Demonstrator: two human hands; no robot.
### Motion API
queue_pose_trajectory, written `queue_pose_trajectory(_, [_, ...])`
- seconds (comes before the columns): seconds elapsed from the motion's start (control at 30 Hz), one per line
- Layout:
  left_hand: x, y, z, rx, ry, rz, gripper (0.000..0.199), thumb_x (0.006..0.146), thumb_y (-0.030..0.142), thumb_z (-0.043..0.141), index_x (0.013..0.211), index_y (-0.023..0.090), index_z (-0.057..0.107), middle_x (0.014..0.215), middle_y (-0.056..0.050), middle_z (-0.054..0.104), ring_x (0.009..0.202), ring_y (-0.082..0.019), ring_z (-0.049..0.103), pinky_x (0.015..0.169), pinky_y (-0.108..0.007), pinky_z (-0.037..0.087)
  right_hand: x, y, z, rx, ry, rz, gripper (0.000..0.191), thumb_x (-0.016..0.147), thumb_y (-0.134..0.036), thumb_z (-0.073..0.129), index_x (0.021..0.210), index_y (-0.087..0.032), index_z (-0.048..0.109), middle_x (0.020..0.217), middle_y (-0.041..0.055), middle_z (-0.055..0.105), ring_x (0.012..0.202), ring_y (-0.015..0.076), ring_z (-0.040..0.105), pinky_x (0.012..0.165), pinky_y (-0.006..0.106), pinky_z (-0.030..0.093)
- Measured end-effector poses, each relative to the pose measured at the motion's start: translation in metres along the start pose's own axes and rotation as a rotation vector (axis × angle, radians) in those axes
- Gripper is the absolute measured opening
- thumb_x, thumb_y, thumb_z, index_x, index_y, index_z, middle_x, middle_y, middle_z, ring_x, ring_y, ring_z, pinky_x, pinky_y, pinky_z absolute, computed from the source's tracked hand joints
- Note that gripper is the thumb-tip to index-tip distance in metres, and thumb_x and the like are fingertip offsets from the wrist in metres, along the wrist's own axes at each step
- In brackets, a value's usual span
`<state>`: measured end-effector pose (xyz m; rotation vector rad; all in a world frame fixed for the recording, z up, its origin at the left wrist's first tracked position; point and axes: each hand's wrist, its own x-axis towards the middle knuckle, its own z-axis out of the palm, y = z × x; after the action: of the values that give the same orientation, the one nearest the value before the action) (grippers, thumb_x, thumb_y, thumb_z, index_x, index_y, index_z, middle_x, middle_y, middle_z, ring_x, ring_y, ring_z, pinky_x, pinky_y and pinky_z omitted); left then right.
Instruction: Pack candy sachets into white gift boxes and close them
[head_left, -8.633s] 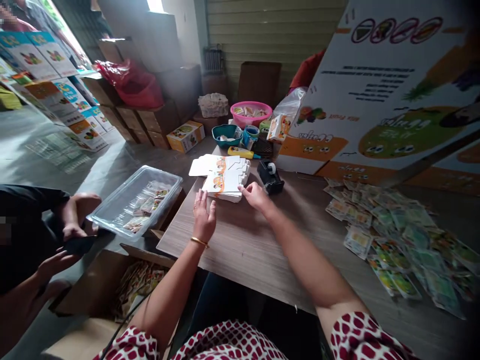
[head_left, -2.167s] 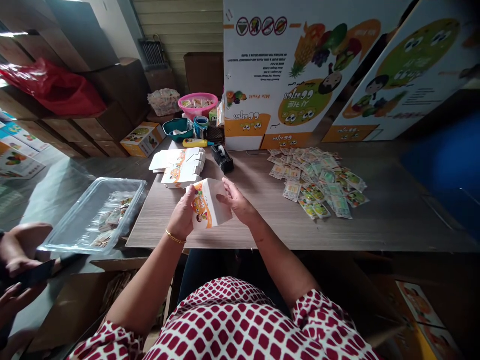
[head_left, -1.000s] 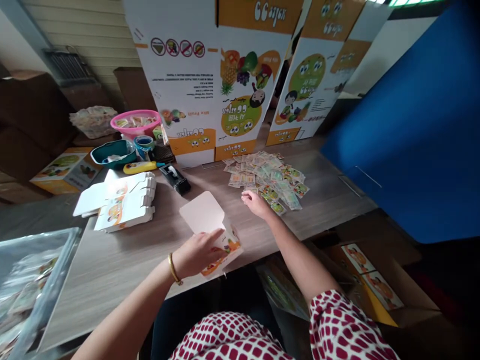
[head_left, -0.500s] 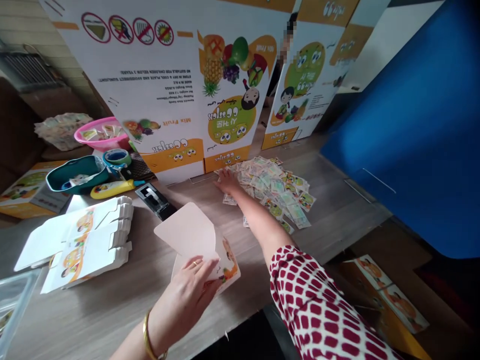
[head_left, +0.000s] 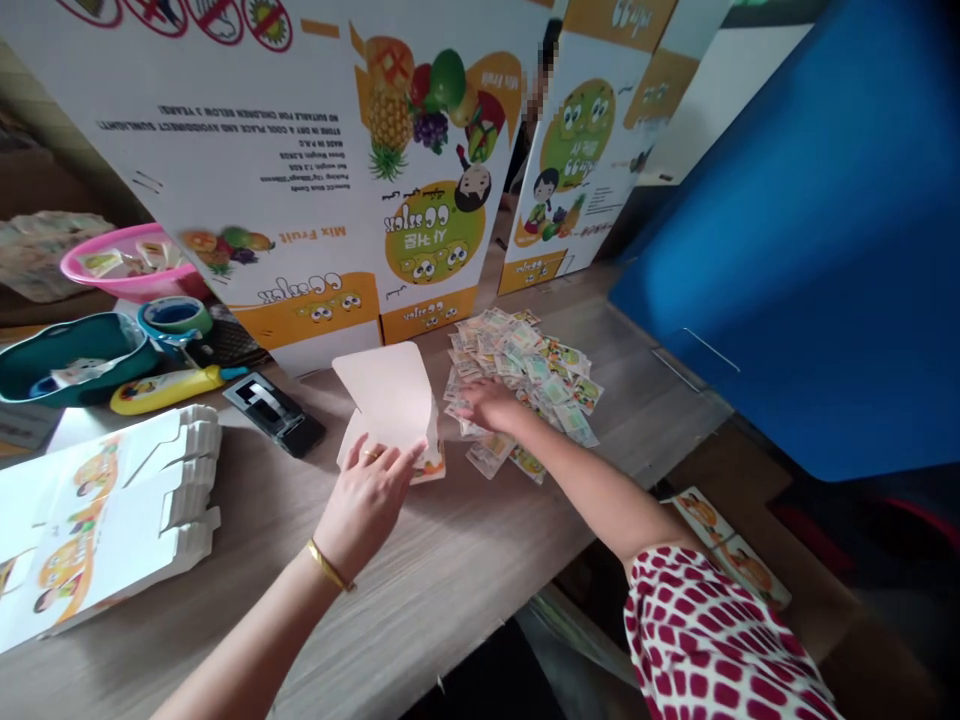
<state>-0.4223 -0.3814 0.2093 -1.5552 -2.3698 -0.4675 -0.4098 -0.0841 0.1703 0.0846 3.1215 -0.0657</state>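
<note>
Lying at the far left of the desk (head_left: 420,590) is a stack of flattened cartons (head_left: 120,520), with a teal basin (head_left: 45,350) and a pink basin (head_left: 142,288) behind it. Next come a yellow-handled tool (head_left: 161,389) and a black tape dispenser (head_left: 274,415). At centre, my left hand (head_left: 369,490) rests over the near side of a small white box (head_left: 394,395), fingers spread; its pale flap stands raised on the far side. Whether my thumb is clamped on the wall I cannot tell. A large printed carton (head_left: 300,150) stands behind.

To the right of the box, just beside it, the sachet pile (head_left: 551,365) spreads lengthwise from the large carton's foot towards me. My right hand (head_left: 487,405), well apart from the left, reaches across it and touches its left part, the side nearest the box; its fingers curve downward, and I cannot tell whether they grip a sachet. The right hand is thus the nearer to the pile, the left to the box. Farthest right, a blue panel (head_left: 750,250) slants upward.
</note>
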Motion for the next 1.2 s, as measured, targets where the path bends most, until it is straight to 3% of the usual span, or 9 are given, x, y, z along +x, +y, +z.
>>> queue_pose_trajectory(0.13, [0.02, -0.025, 0.023, 0.081, -0.003, -0.056, 0.041, 0.101, 0.018, 0.047, 0.14, 0.021, 0.06, 0.088, -0.005, 0.071, 0.093, -0.025, 0.064, 0.116, -0.055, 0.034, 0.032, 0.027, -0.026, 0.035, 0.065, 0.157, 0.047, 0.108, -0.04, 0.034, 0.105, -0.019, 0.076, 0.104, 0.0129, 0.078, 0.104, 0.0272, 0.069, 0.104, 0.041, 0.041])
queue_pose_trajectory(0.27, [0.036, -0.044, 0.04, 0.157, -0.04, -0.073, 0.044, 0.099, 0.013, 0.044, 0.137, 0.019, 0.063, 0.088, -0.008, 0.071, 0.095, -0.028, 0.063, 0.117, -0.058, 0.033, 0.093, 0.072, -0.029, 0.053, 0.027, 0.368, 0.049, 0.105, -0.042, 0.041, 0.134, -0.01, 0.063, 0.137, 0.0224, 0.065, 0.133, 0.0345, 0.055, 0.108, 0.044, 0.039])
queue_pose_trajectory(0.43, [0.043, -0.059, 0.045, 0.204, -0.073, -0.065, 0.049, 0.098, 0.012, 0.04, 0.139, 0.022, 0.063, 0.09, -0.011, 0.071, 0.1, -0.03, 0.061, 0.119, -0.062, 0.028, 0.128, 0.097, -0.007, 0.128, -0.09, 0.386, 0.064, 0.102, -0.053, 0.047, 0.15, -0.011, 0.05, 0.157, 0.0224, 0.047, 0.147, 0.0397, 0.038, 0.116, 0.054, 0.031])
queue_pose_trajectory(0.57, [0.039, -0.067, 0.042, 0.248, -0.101, -0.108, 0.052, 0.097, 0.012, 0.036, 0.14, 0.023, 0.063, 0.092, -0.012, 0.071, 0.101, -0.031, 0.061, 0.119, -0.065, 0.025, 0.099, 0.088, 0.0, 0.184, -0.082, 0.25, 0.058, 0.102, -0.054, 0.05, 0.147, -0.019, 0.056, 0.157, 0.0141, 0.051, 0.146, 0.0343, 0.042, 0.119, 0.049, 0.031])
queue_pose_trajectory(0.73, [0.033, -0.069, 0.044, 0.171, -0.033, -0.285, 0.053, 0.097, 0.014, 0.036, 0.143, 0.019, 0.061, 0.098, -0.016, 0.07, 0.107, -0.033, 0.061, 0.121, -0.067, 0.019, 0.029, 0.081, -0.005, 0.209, 0.303, 0.341, 0.048, 0.106, -0.039, 0.041, 0.144, -0.014, 0.057, 0.146, 0.0151, 0.06, 0.135, 0.0288, 0.053, 0.113, 0.04, 0.039])
queue_pose_trajectory(0.9, [0.032, -0.043, 0.038, 0.022, 0.14, -0.354, 0.051, 0.101, 0.026, 0.045, 0.151, 0.019, 0.053, 0.138, -0.02, 0.061, 0.142, -0.036, 0.045, 0.125, -0.065, 0.011, 0.007, 0.057, -0.002, 0.146, 0.247, 0.31, 0.061, 0.099, -0.038, 0.057, 0.152, -0.011, 0.047, 0.154, 0.0187, 0.051, 0.142, 0.0339, 0.044, 0.116, 0.046, 0.034])
queue_pose_trajectory(0.97, [0.028, -0.022, 0.034, -0.097, 0.168, -0.315, 0.048, 0.101, 0.029, 0.047, 0.148, 0.02, 0.055, 0.145, -0.018, 0.057, 0.146, -0.034, 0.041, 0.126, -0.061, 0.016, 0.018, 0.044, -0.003, 0.094, 0.219, 0.225, 0.059, 0.096, -0.031, 0.06, 0.151, -0.012, 0.05, 0.158, 0.0184, 0.047, 0.148, 0.0357, 0.037, 0.118, 0.05, 0.029])
queue_pose_trajectory(1.07, [0.015, 0.012, 0.032, -0.461, 0.139, -0.362, 0.042, 0.101, 0.035, 0.051, 0.139, 0.021, 0.061, 0.139, -0.016, 0.061, 0.138, -0.03, 0.05, 0.122, -0.055, 0.031, 0.032, 0.023, -0.012, 0.065, 0.182, 0.187, 0.034, 0.097, -0.016, 0.049, 0.121, -0.012, 0.073, 0.128, 0.0186, 0.07, 0.132, 0.0351, 0.053, 0.114, 0.051, 0.032])
queue_pose_trajectory(1.2, [-0.001, 0.04, 0.033, -1.363, 0.033, -0.853, 0.047, 0.098, 0.049, 0.059, 0.137, 0.023, 0.059, 0.133, -0.013, 0.067, 0.125, -0.027, 0.062, 0.111, -0.047, 0.048, -0.002, -0.027, -0.019, 0.127, 0.315, 0.116, 0.04, 0.105, -0.018, 0.037, 0.121, -0.016, 0.073, 0.124, 0.0143, 0.073, 0.122, 0.0292, 0.059, 0.11, 0.045, 0.036])
